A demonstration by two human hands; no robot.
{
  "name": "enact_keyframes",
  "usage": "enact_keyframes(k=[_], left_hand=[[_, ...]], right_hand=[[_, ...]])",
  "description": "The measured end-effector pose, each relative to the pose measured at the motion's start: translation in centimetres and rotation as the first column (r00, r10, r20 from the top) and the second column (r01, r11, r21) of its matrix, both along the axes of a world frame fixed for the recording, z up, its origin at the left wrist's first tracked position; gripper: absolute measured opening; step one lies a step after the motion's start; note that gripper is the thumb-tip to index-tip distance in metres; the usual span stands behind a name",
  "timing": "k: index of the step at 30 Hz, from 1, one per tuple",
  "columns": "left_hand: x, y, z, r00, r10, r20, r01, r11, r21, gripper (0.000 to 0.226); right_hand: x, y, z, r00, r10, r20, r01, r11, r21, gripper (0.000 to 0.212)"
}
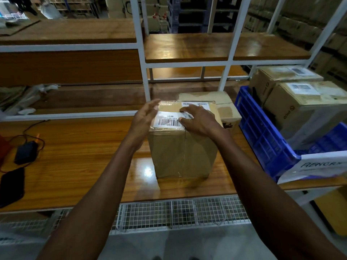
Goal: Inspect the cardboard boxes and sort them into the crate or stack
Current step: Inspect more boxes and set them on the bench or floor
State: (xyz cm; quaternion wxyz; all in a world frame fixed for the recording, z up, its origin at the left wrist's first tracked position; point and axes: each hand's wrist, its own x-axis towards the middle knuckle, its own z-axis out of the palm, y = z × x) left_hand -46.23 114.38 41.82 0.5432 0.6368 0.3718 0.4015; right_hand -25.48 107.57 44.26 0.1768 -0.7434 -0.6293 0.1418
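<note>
Long wooden workbench top spans the view, with a white metal shelf frame rising behind it. Blue plastic slotted crate sits at the right end of the bench, with two brown cardboard boxes in it: the rear crate box and the front crate box, both with white labels on top. A white paper sign with handwritten letters hangs on the crate's near edge.

Tall brown taped cardboard box stands upright on the bench at centre, just left of the crate. A second brown cardboard box stands behind and to the right of it, touching or nearly so; can't tell which. A white barcode label is stuck on the tall box's top, near the front edge.

My right hand lies palm-down on the tall box's top, fingers spread and lightly bent, tips on the label area, not gripping. My left hand is at the box's upper left edge, fingers straight and loose, holding nothing; can't tell if it touches the box.

Far left on the bench: black rectangular power adapter with an orange-black cable, and a black flat pouch near the front edge.
</note>
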Motion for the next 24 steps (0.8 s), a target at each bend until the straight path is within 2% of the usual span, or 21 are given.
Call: enact_keyframes(k=[2, 4, 7, 11, 13, 20, 24], left_hand=[[-0.7, -0.1, -1.7, 0.979, 0.169, 0.113, -0.162, 0.984, -0.071, 0.033], [-1.0, -0.4, -4.0, 0.956, 0.267, 0.121, -0.245, 0.955, -0.169, 0.039], [-1.0, -1.7, -8.0, 0.973, 0.225, 0.047, -0.192, 0.908, -0.373, 0.052], [-0.8, -3.1, -13.0, 0.988, 0.137, -0.065, -0.149, 0.789, -0.596, 0.061], [-0.4, -4.2, -14.1, 0.991, 0.114, -0.067, -0.129, 0.723, -0.678, 0.063], [0.4, -4.5, -16.3, 0.982, 0.169, -0.086, -0.171, 0.595, -0.785, 0.086], [1.3, -5.4, -16.6, 0.981, 0.170, 0.095, -0.009, 0.528, -0.849, 0.092]], right_hand=[[0.1, -0.1, -0.3, 1.000, 0.001, -0.019, -0.001, 1.000, 0.011, 0.050], [0.2, -0.2, -0.2, 1.000, 0.000, -0.027, 0.001, 1.000, 0.020, 0.050], [0.5, -0.3, -0.1, 0.999, 0.001, -0.045, 0.000, 0.999, 0.032, 0.049], [1.7, -0.8, -0.1, 0.997, 0.002, -0.073, 0.002, 0.999, 0.051, 0.049], [2.7, -1.3, 0.1, 0.995, -0.003, -0.100, 0.008, 0.999, 0.051, 0.048], [7.0, -4.6, 0.8, 0.945, -0.074, -0.317, 0.106, 0.991, 0.086, 0.043], [9.5, -6.5, 0.4, 0.900, -0.122, -0.420, 0.190, 0.974, 0.125, 0.040]])
